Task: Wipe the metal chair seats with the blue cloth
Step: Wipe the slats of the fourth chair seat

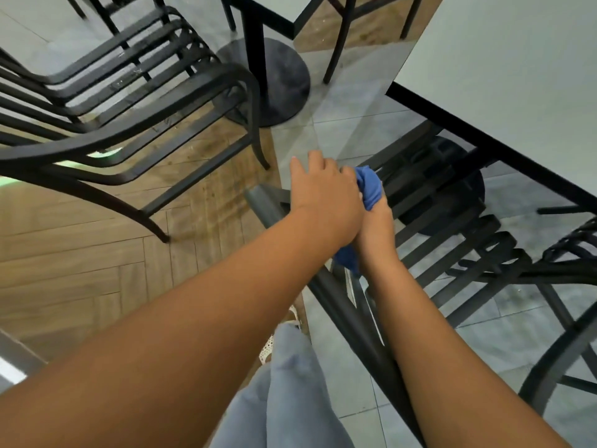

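Centrally, the right hand [374, 227] grips the bunched blue cloth [368, 185], which pokes out above the fist and again below the wrist. Across it lies the left hand [323, 198], fingers straight and relaxed, resting over the right knuckles and holding nothing itself. Both sit just above the dark top rail of the near metal chair [458, 240], whose slatted seat tucks under the pale counter [504, 76] at right. Well apart at left stands a second metal chair [129, 101], on wood-patterned floor [80, 270].
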The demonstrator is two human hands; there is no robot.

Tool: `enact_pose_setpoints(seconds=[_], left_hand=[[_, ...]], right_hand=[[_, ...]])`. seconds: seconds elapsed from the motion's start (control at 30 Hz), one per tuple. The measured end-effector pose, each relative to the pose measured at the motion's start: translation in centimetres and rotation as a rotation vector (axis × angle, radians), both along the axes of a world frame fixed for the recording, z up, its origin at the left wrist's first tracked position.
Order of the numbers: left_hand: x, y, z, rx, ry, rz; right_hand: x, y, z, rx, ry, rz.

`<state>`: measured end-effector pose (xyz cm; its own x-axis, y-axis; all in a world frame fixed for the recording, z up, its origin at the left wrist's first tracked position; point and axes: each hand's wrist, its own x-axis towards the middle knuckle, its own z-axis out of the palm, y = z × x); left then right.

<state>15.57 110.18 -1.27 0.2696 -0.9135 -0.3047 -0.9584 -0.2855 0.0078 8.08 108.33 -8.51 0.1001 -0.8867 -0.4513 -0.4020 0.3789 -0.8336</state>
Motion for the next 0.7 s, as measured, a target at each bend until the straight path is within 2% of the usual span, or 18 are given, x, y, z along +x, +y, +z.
enact_pose_setpoints(seconds=[0.13, 0.3, 0.43, 0.6, 0.7], left_hand=[[2.0, -0.9, -0.1, 0.035, 0.039, 0.054], [5.4, -2.4, 0.0, 0.117, 0.196, 0.186], [8.7, -2.6, -0.8, 0.182, 0.295, 0.272], [13.9, -1.4, -2.4, 0.083, 0.276, 0.436], [17.5, -0.1, -2.6, 0.001, 0.240, 0.523]], right_hand=[[2.0, -1.1, -1.3, 0.041, 0.069, 0.029], [5.3, -2.8, -1.4, 0.064, 0.117, 0.040], [7.3, -4.2, -0.9, -0.014, 0.245, 0.184], [10.8, -6.4, -1.2, -0.016, 0.385, 0.408], [13.6, -6.8, -0.9, -0.010, 0.345, 0.521]])
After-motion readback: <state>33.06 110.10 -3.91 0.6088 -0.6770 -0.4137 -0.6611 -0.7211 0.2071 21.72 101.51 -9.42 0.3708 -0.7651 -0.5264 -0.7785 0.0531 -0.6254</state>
